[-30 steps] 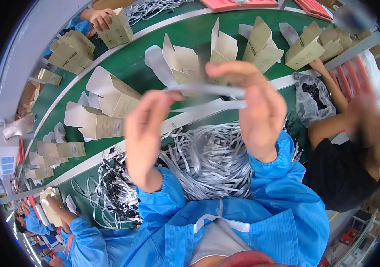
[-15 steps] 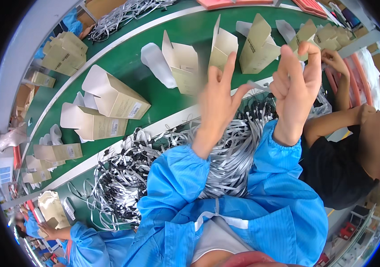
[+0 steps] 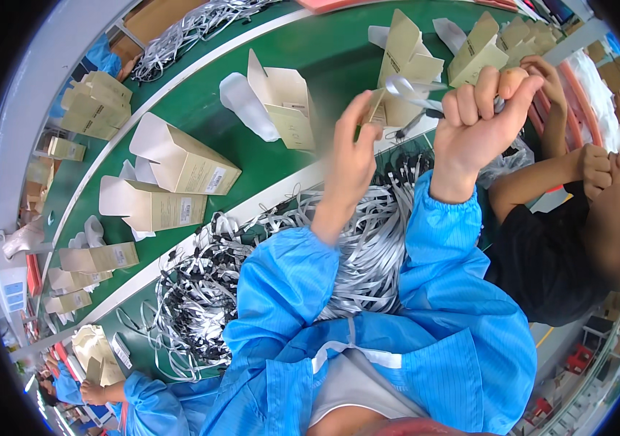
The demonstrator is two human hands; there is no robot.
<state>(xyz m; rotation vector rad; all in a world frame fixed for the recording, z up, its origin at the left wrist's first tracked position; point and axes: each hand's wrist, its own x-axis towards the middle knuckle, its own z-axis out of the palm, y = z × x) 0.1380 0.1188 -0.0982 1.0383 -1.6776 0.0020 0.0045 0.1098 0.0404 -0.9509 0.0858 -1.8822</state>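
My right hand (image 3: pixel 476 127) is closed in a fist around a grey flat cable (image 3: pixel 413 94), whose looped end sticks out to the left beside a small open cardboard box (image 3: pixel 401 110). At that box's left flap is my left hand (image 3: pixel 350 163), its thumb and index finger pinched on the cardboard edge. Part of the box is hidden behind these fingers. Below both hands lies a large heap of grey flat cables (image 3: pixel 372 254) with black ends.
Open beige boxes (image 3: pixel 288 109) and white wrapped pieces (image 3: pixel 246 105) stand along the green conveyor (image 3: pixel 201 91). A white rail (image 3: pixel 252 207) runs between it and the cables. A co-worker in black (image 3: pixel 550 254) is at right; another person's blue sleeve (image 3: pixel 154 407) shows at lower left.
My right hand has risen and closed into a fist with the cable. My left hand has gone from spread fingers to pinching the box, now nearer me. Boxes on the conveyor shifted slightly left.
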